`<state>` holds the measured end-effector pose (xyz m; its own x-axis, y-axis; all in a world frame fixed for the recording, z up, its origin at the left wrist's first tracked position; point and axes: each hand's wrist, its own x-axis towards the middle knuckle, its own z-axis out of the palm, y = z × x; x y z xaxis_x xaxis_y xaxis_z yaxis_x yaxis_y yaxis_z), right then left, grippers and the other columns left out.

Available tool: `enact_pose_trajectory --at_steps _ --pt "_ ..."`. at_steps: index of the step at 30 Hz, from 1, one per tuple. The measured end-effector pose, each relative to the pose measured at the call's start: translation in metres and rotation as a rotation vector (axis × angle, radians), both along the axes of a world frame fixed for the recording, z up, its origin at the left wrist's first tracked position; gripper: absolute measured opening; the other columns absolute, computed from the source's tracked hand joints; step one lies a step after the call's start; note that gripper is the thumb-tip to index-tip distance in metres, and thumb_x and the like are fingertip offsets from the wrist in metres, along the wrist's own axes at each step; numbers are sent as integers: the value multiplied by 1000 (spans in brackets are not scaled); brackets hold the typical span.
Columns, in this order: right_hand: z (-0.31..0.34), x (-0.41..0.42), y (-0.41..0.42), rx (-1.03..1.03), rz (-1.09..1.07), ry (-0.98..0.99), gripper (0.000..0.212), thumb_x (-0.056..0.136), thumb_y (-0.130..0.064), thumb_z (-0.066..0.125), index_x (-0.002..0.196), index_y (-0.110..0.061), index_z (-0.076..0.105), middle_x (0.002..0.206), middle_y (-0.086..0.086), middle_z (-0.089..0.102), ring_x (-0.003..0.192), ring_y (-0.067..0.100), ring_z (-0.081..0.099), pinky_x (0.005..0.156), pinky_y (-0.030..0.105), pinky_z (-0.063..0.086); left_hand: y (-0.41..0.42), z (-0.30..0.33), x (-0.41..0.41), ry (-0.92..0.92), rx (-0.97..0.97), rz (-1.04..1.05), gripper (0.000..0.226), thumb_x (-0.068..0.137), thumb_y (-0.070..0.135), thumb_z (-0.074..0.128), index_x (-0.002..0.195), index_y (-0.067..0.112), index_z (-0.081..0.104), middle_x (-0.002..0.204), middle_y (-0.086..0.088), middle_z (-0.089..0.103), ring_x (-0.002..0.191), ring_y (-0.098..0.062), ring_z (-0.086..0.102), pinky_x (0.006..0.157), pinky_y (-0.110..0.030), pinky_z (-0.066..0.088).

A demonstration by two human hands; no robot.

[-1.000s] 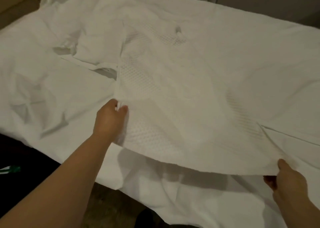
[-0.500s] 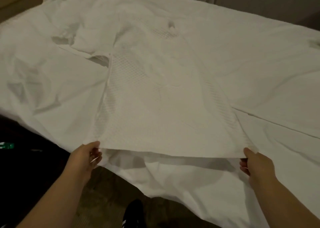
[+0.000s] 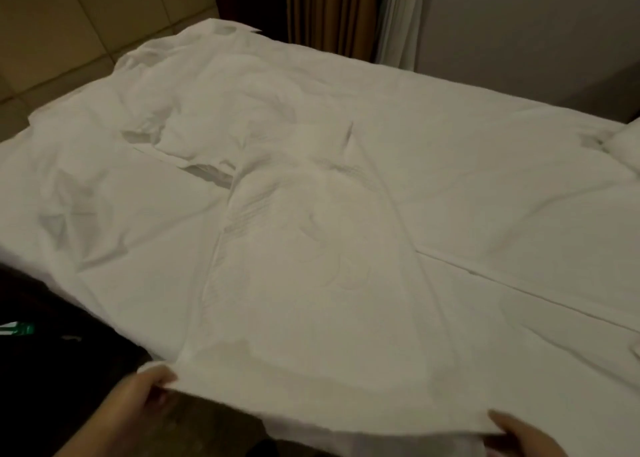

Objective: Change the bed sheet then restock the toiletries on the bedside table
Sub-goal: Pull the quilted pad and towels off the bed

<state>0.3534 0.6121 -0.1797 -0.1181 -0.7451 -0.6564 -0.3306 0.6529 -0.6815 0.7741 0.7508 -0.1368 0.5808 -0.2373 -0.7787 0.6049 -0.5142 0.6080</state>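
A white sheet (image 3: pixel 311 283) with a woven dotted texture lies spread over the bed (image 3: pixel 502 186), whose top is covered in more rumpled white linen. My left hand (image 3: pixel 138 397) pinches the sheet's near left corner at the bottom of the view. At the bottom right, my right hand (image 3: pixel 519 436) grips the near right corner, thumb on top. The near edge of the sheet hangs taut between both hands, past the mattress edge. A bunched fold (image 3: pixel 194 144) sits at the far left of the bed.
A pillow (image 3: pixel 627 144) shows at the right edge. Brown curtains (image 3: pixel 329 9) and a grey wall (image 3: pixel 519 23) stand behind the bed, tan wall panels (image 3: pixel 69 23) at the far left. Dark floor (image 3: pixel 52 370) lies left of me, with a small green item (image 3: pixel 19 328).
Both hands have drawn the sheet's near edge toward me and lower in the view. The textured sheet now lies flatter and longer across the bed. The view has tilted up.
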Motion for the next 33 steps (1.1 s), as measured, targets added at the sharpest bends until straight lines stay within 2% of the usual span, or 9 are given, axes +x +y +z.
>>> enact_pose_trajectory --at_steps 2,5,8,11,16,22,27,30,33 --pt "50 37 -84 -83 4 -19 9 89 1 53 87 2 62 80 13 66 70 25 50 44 19 50 -33 6 14 -79 -15 38 15 83 1 56 69 0 49 56 -13 48 57 -24 42 65 -33 42" --pt "73 79 -132 -297 -38 85 12 90 -2 53 80 -3 59 93 19 56 77 30 47 72 35 43 -95 23 44 -336 -55 85 11 84 4 59 74 0 57 66 -14 54 68 -26 49 81 -38 43" --pt "89 122 -174 -424 -54 44 17 93 -13 53 91 2 61 85 22 57 74 29 48 71 35 35 -154 40 77 -505 -148 70 18 81 7 61 64 6 54 67 -11 52 68 -25 46 71 -34 38" --pt "101 173 -232 -492 -121 60 36 94 -15 53 105 19 56 112 31 58 95 37 55 81 34 41 -219 56 121 -584 -219 40 19 79 8 62 61 10 54 66 -8 52 72 -24 48 71 -33 36" --pt "107 255 -339 -590 -74 111 35 94 -23 52 84 10 56 76 17 51 84 33 53 67 25 37 -328 64 197 -659 -246 -61 22 77 11 65 58 15 56 62 -5 53 63 -20 49 66 -31 40" --pt "91 334 -426 -588 110 177 38 90 -37 51 79 -2 61 115 4 54 103 23 53 96 36 40 -428 48 256 -688 -187 -115 26 72 17 69 52 16 52 56 -4 49 66 -24 50 69 -32 43" --pt "71 354 -452 -528 292 278 40 98 -34 43 115 -2 61 145 9 41 125 25 45 102 30 33 -464 16 276 -737 -92 -137 24 74 25 69 56 17 54 65 -6 55 84 -27 60 88 -38 48" --pt "49 345 -451 -548 510 360 46 99 -31 44 143 -23 38 152 -1 31 138 19 32 111 28 21 -469 0 278 -782 -65 -257 10 80 24 63 75 15 66 91 -17 66 99 -34 62 94 -43 48" --pt "17 323 -434 -525 521 519 61 94 -31 53 148 -22 26 155 1 25 142 21 25 117 38 18 -458 -17 268 -829 -30 -441 36 89 21 60 124 13 58 123 -13 60 116 -33 54 102 -42 41"
